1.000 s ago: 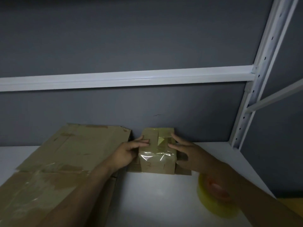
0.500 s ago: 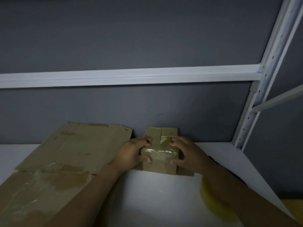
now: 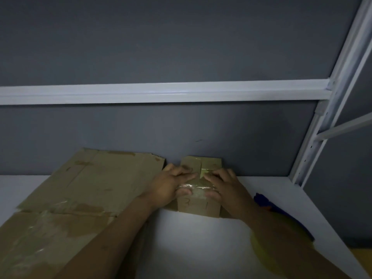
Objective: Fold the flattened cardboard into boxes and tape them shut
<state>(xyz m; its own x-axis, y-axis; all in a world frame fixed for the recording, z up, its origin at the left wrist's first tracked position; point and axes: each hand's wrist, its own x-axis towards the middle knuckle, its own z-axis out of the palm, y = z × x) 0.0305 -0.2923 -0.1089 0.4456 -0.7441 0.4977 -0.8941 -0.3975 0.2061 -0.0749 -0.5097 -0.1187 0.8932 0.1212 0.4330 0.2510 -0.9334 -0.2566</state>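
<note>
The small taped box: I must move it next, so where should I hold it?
Grip the small box by its left and right side walls, coming from the front and above. It stands against the wall, so the back looks blocked, and glossy tape across the top edge may be slippery. The left hand and right hand grip its top front edge.

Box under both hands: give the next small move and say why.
Probably slide both thumbs down the front face to smooth the tape. The left hand and right hand hold the box, fingers on top and thumbs on the front. The clear strip over its top front edge looks wrinkled and shiny, not pressed flat.
</note>
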